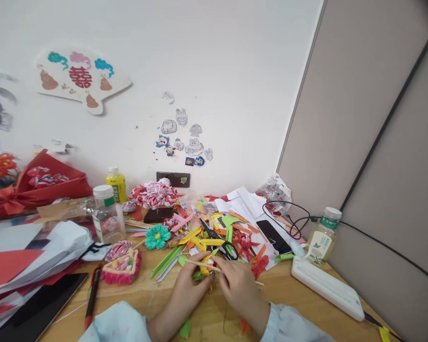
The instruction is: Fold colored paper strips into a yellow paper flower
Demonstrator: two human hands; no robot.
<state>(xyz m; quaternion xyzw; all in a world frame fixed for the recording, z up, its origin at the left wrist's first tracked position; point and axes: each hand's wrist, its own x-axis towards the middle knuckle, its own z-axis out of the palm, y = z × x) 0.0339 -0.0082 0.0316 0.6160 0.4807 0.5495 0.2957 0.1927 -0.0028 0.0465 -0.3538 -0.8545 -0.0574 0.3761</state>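
Note:
My left hand (189, 285) is closed, its thumb and fingertips pinching a small yellow folded paper piece (205, 271). Close beside it, my right hand (240, 285) has its fingers curled over a thin wooden stick (201, 264), which runs slantwise across the yellow paper and comes out past the knuckles. The fingertips of both hands nearly meet, so part of the paper is hidden. Just beyond them lie black scissors (231, 251) among yellow, green and orange paper strips. A red folded paper flower (245, 241) rests right of the scissors.
At right stand a white power strip (328, 287), a labelled bottle (323, 237) and a dark phone (274, 236). Leftward are a pink-edged candy box (122, 268), a teal flower (157, 236), a clear jar (109, 213), a red-black pen (92, 294) and a dark tablet (53, 311).

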